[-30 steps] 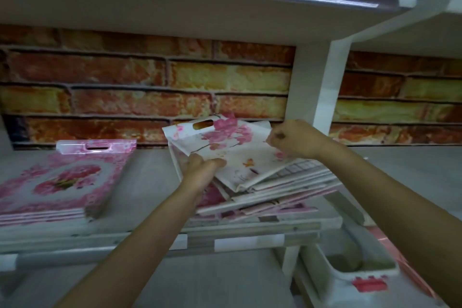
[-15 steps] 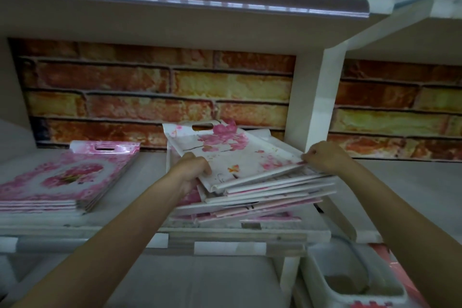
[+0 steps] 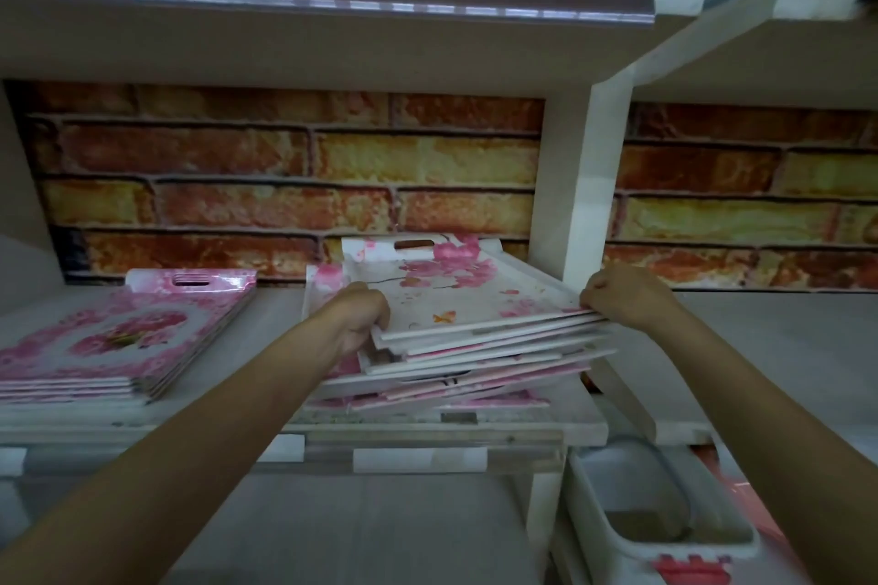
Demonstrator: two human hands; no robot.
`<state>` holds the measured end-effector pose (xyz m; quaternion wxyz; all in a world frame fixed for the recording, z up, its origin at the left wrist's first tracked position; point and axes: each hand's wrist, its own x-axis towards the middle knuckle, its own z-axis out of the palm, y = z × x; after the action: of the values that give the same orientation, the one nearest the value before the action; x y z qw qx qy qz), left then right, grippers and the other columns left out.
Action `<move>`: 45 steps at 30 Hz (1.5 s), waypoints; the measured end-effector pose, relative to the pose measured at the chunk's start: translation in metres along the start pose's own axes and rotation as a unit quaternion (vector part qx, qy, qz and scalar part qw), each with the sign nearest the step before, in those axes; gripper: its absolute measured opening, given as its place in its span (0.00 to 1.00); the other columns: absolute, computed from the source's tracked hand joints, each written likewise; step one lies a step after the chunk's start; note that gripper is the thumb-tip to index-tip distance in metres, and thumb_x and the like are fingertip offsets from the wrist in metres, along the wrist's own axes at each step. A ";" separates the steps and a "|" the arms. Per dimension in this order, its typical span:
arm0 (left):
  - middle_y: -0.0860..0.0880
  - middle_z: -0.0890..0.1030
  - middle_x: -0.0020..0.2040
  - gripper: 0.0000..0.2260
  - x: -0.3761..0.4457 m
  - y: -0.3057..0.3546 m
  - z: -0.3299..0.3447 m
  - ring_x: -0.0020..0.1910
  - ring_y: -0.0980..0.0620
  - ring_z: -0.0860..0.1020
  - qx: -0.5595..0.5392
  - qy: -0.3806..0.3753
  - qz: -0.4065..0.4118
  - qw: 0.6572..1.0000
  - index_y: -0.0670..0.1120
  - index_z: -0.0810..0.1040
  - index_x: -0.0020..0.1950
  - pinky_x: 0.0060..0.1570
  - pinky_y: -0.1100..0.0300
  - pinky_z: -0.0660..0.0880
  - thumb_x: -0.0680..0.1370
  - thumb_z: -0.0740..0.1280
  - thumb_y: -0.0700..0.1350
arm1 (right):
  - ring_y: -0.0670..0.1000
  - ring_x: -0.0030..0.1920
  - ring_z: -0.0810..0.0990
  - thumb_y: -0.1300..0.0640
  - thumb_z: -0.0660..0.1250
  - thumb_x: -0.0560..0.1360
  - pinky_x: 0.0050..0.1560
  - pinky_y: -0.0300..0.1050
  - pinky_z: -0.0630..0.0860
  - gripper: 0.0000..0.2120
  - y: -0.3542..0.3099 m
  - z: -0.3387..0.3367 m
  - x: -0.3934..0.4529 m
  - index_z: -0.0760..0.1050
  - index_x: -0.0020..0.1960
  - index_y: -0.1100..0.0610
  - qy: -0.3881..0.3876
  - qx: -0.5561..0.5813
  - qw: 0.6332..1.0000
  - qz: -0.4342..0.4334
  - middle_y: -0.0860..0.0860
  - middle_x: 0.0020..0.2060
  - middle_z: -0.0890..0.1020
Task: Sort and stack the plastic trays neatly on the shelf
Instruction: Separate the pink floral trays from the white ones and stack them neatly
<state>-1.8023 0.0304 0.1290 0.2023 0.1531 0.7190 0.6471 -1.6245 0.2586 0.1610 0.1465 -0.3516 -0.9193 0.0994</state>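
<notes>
A loose, fanned pile of white trays with pink blossom print [image 3: 475, 299] lies on the shelf [image 3: 275, 314] beside the white post. My left hand [image 3: 361, 314] grips the left edge of the upper trays, fingers curled round it. My right hand [image 3: 622, 295] pinches the pile's right corner. The trays lower in the pile [image 3: 456, 375] are skewed, with their edges sticking out toward me. A second, tidier stack of pink floral trays [image 3: 119, 337] sits at the left of the same shelf.
A white upright post [image 3: 584, 185] stands just right of the pile. The upper shelf [image 3: 323, 33] hangs low overhead, with a brick-pattern wall behind. A white plastic bin [image 3: 665, 532] with a red clip sits below right.
The top blossom tray was tilted up a second ago and now lies flat on the pile. My right hand has moved from its far edge to the pile's right corner.
</notes>
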 end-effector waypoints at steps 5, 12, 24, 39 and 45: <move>0.43 0.64 0.36 0.09 -0.002 0.004 0.007 0.30 0.41 0.67 0.036 -0.019 -0.018 0.999 0.35 0.63 0.38 0.18 0.61 0.71 0.73 0.51 0.24 | 0.58 0.51 0.79 0.54 0.60 0.76 0.50 0.47 0.73 0.17 0.008 -0.005 -0.005 0.79 0.55 0.65 0.006 0.018 1.000 0.001 0.60 0.55 0.82; 0.42 0.65 0.43 0.08 0.004 0.005 0.012 0.37 0.44 0.67 0.091 -0.035 -0.025 0.995 0.36 0.64 0.42 0.37 0.62 0.72 0.74 0.52 0.25 | 0.53 0.38 0.70 0.56 0.60 0.76 0.36 0.44 0.61 0.11 0.009 -0.005 -0.002 0.70 0.37 0.59 -0.003 0.016 1.000 0.000 0.57 0.36 0.73; 0.33 0.65 0.69 0.24 0.027 -0.004 0.033 0.56 0.35 0.72 0.128 -0.056 -0.021 0.990 0.31 0.63 0.67 0.47 0.54 0.71 0.70 0.53 0.26 | 0.61 0.46 0.80 0.59 0.60 0.76 0.48 0.50 0.78 0.12 0.017 0.000 0.008 0.77 0.44 0.66 -0.008 0.091 0.993 0.077 0.61 0.44 0.80; 0.40 0.70 0.39 0.13 0.014 0.002 0.021 0.31 0.45 0.70 0.254 -0.058 -0.044 0.964 0.36 0.67 0.60 0.25 0.60 0.68 0.76 0.58 0.31 | 0.57 0.36 0.74 0.62 0.61 0.74 0.41 0.48 0.76 0.10 0.012 0.011 0.005 0.72 0.35 0.63 0.055 0.201 0.973 0.095 0.57 0.32 0.74; 0.39 0.75 0.47 0.17 0.017 0.005 0.002 0.34 0.48 0.67 0.371 -0.086 -0.031 0.924 0.34 0.68 0.64 0.29 0.63 0.62 0.76 0.60 0.37 | 0.55 0.39 0.73 0.63 0.63 0.71 0.42 0.46 0.73 0.04 0.003 0.020 0.002 0.71 0.38 0.61 0.054 0.230 0.970 0.064 0.57 0.37 0.74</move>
<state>-1.8159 0.0406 0.1321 0.2119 0.2498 0.8917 0.3123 -1.6310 0.2610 0.1418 0.2661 -0.3716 -0.8379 0.2983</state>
